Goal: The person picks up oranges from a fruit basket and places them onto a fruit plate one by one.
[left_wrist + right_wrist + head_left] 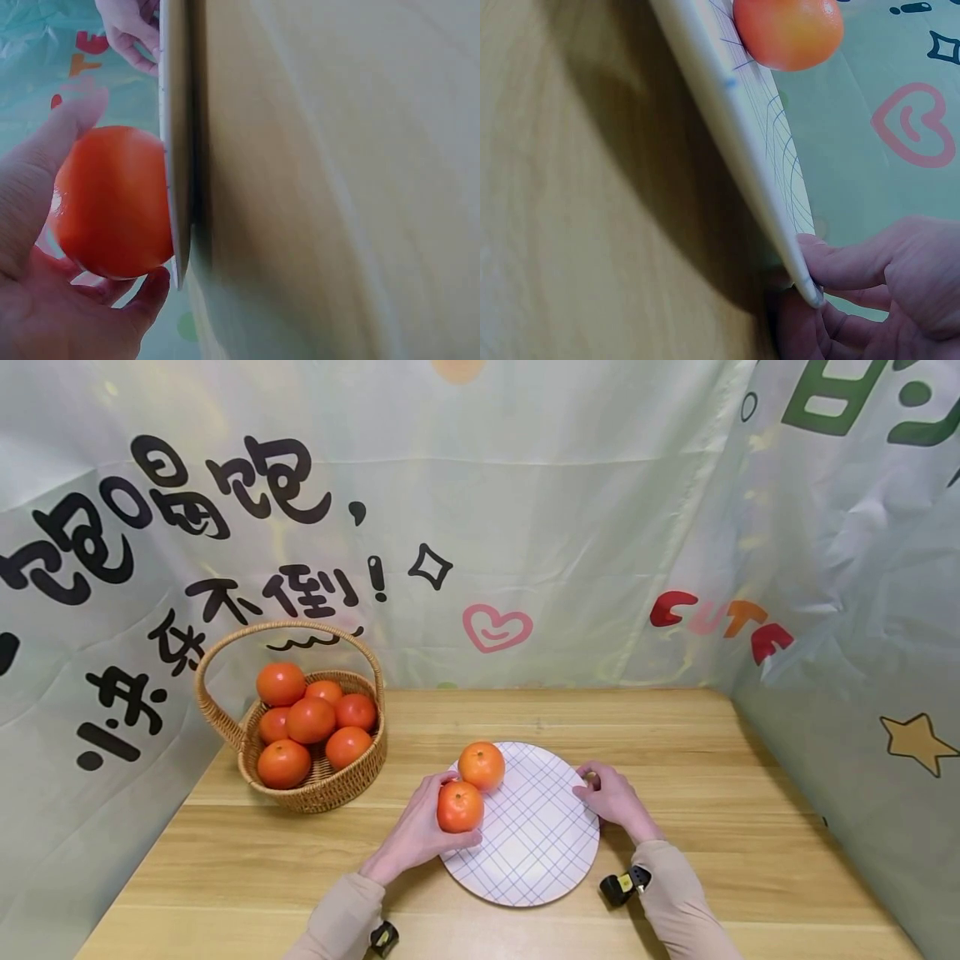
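Note:
A round white plate (536, 852) with a blue checked pattern lies low over the wooden table. Its far-left part carries one orange (482, 766). My left hand (422, 827) holds a second orange (460, 807), thumb on one side and fingers on the other, at the plate's left edge. In the left wrist view that smooth, glossy orange (116, 201) sits right against the plate's surface. My right hand (615, 795) pinches the plate's right rim; the right wrist view shows the thumb (847, 262) on the upper face and fingers curled beneath.
At the left stands a wicker basket (330, 792) with a tall handle, holding several orange-red fruits (311, 720). Printed cloth (585, 568) hangs behind the table (675, 735) and along its sides. Both wrists wear small black devices (621, 887).

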Motion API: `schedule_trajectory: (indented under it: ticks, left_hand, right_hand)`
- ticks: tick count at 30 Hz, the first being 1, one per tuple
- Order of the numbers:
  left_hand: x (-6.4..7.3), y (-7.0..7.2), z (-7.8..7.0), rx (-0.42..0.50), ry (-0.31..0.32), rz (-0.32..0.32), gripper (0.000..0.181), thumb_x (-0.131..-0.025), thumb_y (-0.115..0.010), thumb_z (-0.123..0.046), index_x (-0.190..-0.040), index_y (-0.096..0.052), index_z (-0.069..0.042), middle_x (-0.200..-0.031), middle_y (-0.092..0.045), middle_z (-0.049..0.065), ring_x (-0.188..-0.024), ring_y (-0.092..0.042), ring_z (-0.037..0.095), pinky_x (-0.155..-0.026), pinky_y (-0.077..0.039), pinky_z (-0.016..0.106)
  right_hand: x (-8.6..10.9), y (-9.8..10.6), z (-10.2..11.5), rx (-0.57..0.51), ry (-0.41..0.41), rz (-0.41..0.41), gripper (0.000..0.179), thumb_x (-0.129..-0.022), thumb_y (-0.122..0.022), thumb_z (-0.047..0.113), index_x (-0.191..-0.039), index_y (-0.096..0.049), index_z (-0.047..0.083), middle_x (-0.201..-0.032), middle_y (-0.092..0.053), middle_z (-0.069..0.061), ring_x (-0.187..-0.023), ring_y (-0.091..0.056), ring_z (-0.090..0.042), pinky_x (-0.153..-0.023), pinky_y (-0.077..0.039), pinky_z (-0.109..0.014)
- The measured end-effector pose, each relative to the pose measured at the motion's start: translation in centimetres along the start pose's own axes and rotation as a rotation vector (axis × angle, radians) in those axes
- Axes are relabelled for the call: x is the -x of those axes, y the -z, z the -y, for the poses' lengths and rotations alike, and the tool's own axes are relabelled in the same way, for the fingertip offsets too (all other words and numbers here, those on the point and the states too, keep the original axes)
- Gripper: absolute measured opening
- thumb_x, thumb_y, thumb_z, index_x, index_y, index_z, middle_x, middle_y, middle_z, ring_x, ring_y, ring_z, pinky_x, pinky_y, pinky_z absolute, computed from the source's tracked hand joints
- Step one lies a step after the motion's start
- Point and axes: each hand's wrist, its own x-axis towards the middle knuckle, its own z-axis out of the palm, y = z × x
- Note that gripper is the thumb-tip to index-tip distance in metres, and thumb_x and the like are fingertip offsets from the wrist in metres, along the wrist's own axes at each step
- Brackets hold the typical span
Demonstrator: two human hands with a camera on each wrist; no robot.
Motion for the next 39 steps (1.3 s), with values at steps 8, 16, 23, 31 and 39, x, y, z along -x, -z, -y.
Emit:
schedule_trajectory:
  ticks: [8,16,23,31,39]
  left_hand:
    - [0.0,1.9,-0.3,0.079,0.074,-0.109,0.096,-0.074,-0.086,-0.048,-0.149,-0.039,-0.012,-0.151,-0.046,0.014,-0.141,-0.044,0.036,-0.114,-0.036,0.062]
    - [-0.8,6.2,0.9,0.11,0.001,-0.398,0.061,-0.096,-0.066,-0.032,-0.146,-0.043,-0.005,-0.145,-0.048,0.019,-0.139,-0.041,0.037,-0.117,-0.03,0.057]
    - [-1.3,10.0,2.6,0.052,0.068,-0.615,0.057,-0.095,-0.069,-0.03,-0.142,-0.047,-0.006,-0.141,-0.048,0.019,-0.134,-0.04,0.037,-0.112,-0.029,0.049]
    - [-1.9,12.9,4.1,-0.126,0.215,-0.724,0.07,-0.093,-0.064,-0.05,-0.144,-0.041,-0.009,-0.147,-0.035,0.025,-0.138,-0.024,0.044,-0.104,-0.03,0.062]
    - [-2.8,15.2,5.3,-0.181,0.361,-0.736,0.079,-0.09,-0.064,-0.053,-0.148,-0.034,-0.009,-0.152,-0.027,0.027,-0.138,-0.019,0.046,-0.107,-0.028,0.065]
  right_hand:
    - [0.0,0.0,0.1,0.001,0.001,0.002,0.03,-0.094,-0.065,0.011,-0.121,-0.06,-0.002,-0.082,-0.053,-0.008,-0.07,-0.051,-0.019,-0.059,-0.041,-0.029]
    - [0.1,0.0,0.2,-0.004,-0.002,0.007,0.031,-0.095,-0.064,0.011,-0.122,-0.06,-0.002,-0.083,-0.054,-0.009,-0.07,-0.051,-0.019,-0.058,-0.042,-0.029]
    - [0.1,-0.1,0.1,-0.011,-0.013,0.006,0.03,-0.095,-0.064,0.011,-0.122,-0.06,-0.002,-0.083,-0.054,-0.009,-0.07,-0.052,-0.019,-0.059,-0.042,-0.029]
    - [-0.1,-0.2,-0.1,-0.014,-0.005,0.011,0.031,-0.095,-0.063,0.011,-0.122,-0.059,-0.003,-0.083,-0.054,-0.009,-0.07,-0.052,-0.02,-0.059,-0.042,-0.03]
    - [-0.1,-0.1,0.0,-0.018,-0.017,0.009,0.031,-0.095,-0.064,0.012,-0.122,-0.059,-0.001,-0.083,-0.054,-0.009,-0.07,-0.052,-0.02,-0.058,-0.043,-0.029]
